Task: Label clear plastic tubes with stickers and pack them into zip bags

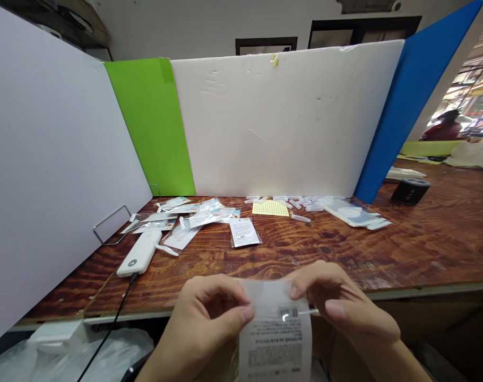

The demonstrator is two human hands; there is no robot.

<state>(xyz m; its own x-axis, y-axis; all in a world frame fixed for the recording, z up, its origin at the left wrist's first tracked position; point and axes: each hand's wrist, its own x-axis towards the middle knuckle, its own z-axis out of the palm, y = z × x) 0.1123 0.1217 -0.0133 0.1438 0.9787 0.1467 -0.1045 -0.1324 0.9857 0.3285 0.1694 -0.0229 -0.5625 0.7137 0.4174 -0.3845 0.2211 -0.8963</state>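
Note:
A clear plastic packet (275, 339) with a white printed card and a barcode inside is held up in front of the table edge. My left hand (209, 318) pinches its left upper edge between thumb and forefinger. At the upper right edge, my right hand (341, 307) has its fingers curled around the clear plastic, the forefinger touching its top and the thumb a little apart. The packet's lower end runs out of the picture. Beyond the hands on the table lies a similar small packet (244, 232) with a white printed card.
Several clear packets (201, 215) lie heaped at the left, near a white power bank (141, 253) with a black cable. A yellow dot-sticker sheet (270, 208), small clear tubes (301, 218) and flat packets (351, 212) lie before the white board (281, 122). A black box (411, 191) stands right.

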